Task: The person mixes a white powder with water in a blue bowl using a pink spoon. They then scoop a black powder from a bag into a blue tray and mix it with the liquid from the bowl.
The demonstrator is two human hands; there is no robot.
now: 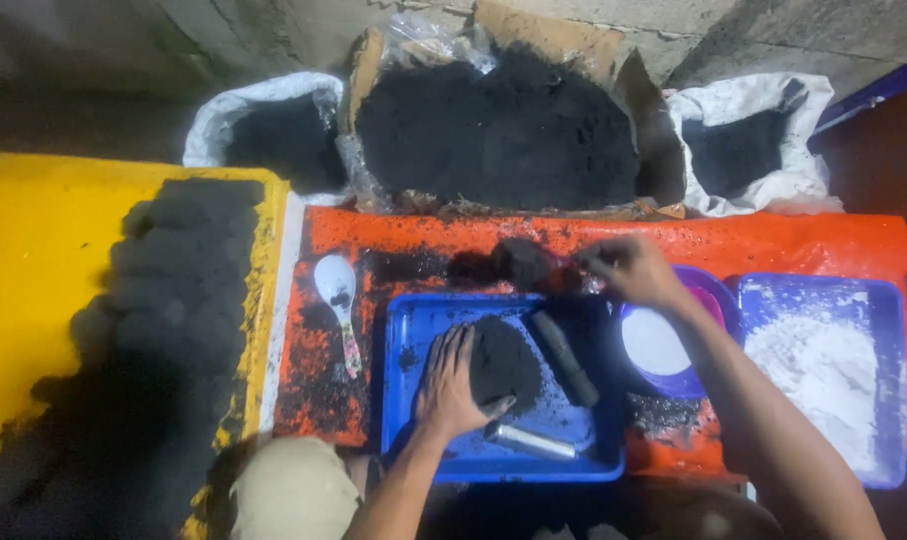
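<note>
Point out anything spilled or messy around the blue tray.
Black powder is scattered over the orange sheet, thickest left of the blue tray near the white spoon. White powder dusts the rim of the right-hand tray. The left hand presses a dark mound.

The left hand (452,385) lies flat, fingers (456,345) spread, on a mound of black paste (504,362) in the blue tray (414,320). A dark rolled stick (566,358) lies at the mound's 3 o'clock, a metal tube (530,440) at its 6 o'clock. The right hand (629,270), at 1 o'clock, pinches something small above the purple bowl (674,350). A white spoon (339,300) lies at 10 o'clock on the orange sheet (774,245).
</note>
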